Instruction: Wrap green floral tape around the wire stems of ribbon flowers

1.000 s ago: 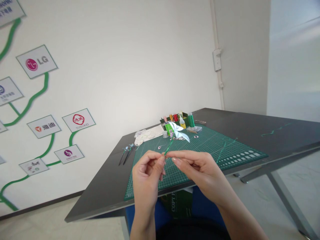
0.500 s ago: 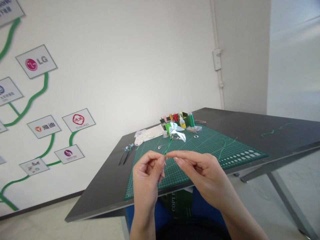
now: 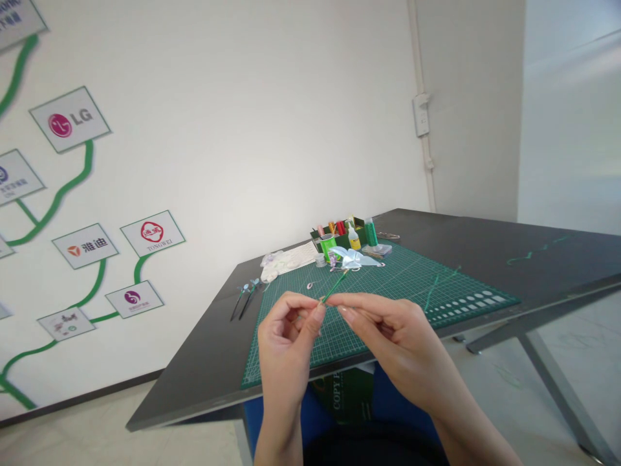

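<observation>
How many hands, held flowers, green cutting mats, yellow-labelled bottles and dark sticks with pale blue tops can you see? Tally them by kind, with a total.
Hands: 2, the left hand and the right hand
Held flower: 1
Green cutting mat: 1
Yellow-labelled bottle: 1
Dark sticks with pale blue tops: 2, the left stick and the right stick
Total: 7

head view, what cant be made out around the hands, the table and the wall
In the head view:
- Green stem: lower end hidden by the left hand.
- Right hand: anything fine at its tips is too small to tell.
- Yellow-labelled bottle: print too small.
- Green "COPY P" package: remaining lettering hidden by the table.
- Upper-left wall sign: cut off by the picture's edges.
</observation>
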The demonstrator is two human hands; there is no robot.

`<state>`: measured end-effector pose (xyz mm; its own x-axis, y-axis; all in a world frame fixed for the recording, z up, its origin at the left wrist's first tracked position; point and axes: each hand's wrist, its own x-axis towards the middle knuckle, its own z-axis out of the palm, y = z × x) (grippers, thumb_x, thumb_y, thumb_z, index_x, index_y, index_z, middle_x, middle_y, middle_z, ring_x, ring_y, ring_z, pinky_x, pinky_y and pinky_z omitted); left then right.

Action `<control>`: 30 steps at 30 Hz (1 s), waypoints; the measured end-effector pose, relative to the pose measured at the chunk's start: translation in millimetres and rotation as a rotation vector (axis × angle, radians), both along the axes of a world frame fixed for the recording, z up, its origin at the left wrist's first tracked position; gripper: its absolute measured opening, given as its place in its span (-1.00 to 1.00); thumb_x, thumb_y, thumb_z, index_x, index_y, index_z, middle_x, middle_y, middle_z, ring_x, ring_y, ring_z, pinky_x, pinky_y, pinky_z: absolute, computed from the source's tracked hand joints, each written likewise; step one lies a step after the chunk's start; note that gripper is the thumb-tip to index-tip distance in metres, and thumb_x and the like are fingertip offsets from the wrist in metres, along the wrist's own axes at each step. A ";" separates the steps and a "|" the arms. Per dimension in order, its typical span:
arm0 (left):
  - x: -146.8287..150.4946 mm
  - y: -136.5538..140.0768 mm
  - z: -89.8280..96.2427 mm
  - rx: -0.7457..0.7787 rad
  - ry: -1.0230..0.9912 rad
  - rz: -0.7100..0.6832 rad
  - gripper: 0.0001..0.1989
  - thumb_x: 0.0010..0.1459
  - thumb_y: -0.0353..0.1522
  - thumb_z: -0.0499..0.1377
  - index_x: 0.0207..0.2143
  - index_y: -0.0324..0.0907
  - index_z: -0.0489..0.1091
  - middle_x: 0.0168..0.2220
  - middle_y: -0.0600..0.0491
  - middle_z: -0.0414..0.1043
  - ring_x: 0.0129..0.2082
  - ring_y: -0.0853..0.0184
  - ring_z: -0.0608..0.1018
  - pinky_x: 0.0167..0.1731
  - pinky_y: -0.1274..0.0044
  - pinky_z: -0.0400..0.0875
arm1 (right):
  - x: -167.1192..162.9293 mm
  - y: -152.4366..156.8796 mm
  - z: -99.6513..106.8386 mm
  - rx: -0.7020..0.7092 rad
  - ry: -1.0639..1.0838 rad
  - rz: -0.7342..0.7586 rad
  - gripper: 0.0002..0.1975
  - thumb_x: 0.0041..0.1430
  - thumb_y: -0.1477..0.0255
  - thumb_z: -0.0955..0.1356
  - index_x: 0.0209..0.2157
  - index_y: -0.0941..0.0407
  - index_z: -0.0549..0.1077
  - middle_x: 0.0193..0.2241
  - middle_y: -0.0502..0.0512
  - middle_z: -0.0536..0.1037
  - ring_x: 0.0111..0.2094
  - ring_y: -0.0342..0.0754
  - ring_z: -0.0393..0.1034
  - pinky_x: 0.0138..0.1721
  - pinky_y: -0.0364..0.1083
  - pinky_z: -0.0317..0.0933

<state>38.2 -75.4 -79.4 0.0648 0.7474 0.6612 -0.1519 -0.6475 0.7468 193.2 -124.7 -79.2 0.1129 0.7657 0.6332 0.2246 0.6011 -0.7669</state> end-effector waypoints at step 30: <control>-0.8 7.5 -7.6 0.050 0.046 0.039 -0.90 0.30 -0.29 0.38 -0.22 -0.10 0.70 -0.28 0.03 0.51 -0.32 0.35 0.49 -0.36 0.60 0.39 | 7.2 12.2 -4.9 -0.062 0.029 0.139 -0.63 0.36 0.28 0.35 -0.08 0.13 0.77 -0.42 0.13 0.66 -0.55 -0.13 0.14 -0.55 -0.13 -0.01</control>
